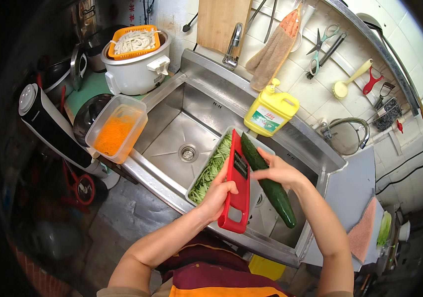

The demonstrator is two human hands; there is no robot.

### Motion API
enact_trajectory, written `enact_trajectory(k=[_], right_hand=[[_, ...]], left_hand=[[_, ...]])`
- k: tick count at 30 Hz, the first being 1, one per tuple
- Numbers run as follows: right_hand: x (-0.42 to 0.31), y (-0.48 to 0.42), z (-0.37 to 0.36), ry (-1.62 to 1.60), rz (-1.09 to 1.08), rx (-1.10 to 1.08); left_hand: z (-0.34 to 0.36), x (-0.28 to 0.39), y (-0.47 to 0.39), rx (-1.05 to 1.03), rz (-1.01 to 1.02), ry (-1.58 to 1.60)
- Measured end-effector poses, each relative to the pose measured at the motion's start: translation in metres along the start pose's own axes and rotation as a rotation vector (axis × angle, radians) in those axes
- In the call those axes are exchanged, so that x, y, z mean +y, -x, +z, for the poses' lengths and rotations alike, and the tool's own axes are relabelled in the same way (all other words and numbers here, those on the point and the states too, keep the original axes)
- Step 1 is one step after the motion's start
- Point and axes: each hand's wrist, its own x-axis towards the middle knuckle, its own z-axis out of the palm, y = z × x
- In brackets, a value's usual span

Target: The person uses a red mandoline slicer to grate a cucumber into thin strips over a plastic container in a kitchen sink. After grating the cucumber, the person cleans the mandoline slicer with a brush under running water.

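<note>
My left hand [217, 196] grips a red handheld grater [239, 189] by its side, and the dark grating panel faces up. In my right hand [280, 169] is a long dark green cucumber [271, 187], held around its middle close beside the grater. Its far end lies near the panel, while its lower end points down to the right. Beneath the grater, a rectangular plastic container [187, 196] rests over the sink divider. Shredded cucumber [213, 167] fills the part of it that shows; my hands and the grater hide the rest.
A double steel sink [163, 130] lies before me. Grated carrot fills a plastic box [135, 107] on its left edge. Behind stand a yellow detergent jug [271, 111] and a faucet [232, 48]. Farther left, an orange basket [155, 42] of white strips tops a white cooker [135, 74].
</note>
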Motion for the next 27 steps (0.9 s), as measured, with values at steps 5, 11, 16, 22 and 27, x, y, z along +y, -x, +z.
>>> enact_trajectory(k=[5, 11, 16, 22, 27], right_hand=[[0.001, 0.079, 0.024, 0.118, -0.117, -0.071], [-0.001, 0.073, 0.034, 0.163, -0.189, -0.013], [0.011, 0.045, 0.024, 0.190, -0.169, 0.100], [0.004, 0.071, 0.044, 0.191, -0.135, 0.005], [-0.001, 0.060, 0.044, 0.076, -0.106, 0.018]], left_hand=[[-0.007, 0.012, 0.001, 0.043, 0.049, 0.055], [0.002, 0.008, 0.008, 0.064, 0.059, 0.016], [0.009, 0.003, 0.011, 0.041, 0.015, -0.033], [-0.001, 0.005, 0.018, 0.050, 0.031, 0.007], [-0.006, 0.003, 0.016, 0.035, 0.026, 0.005]])
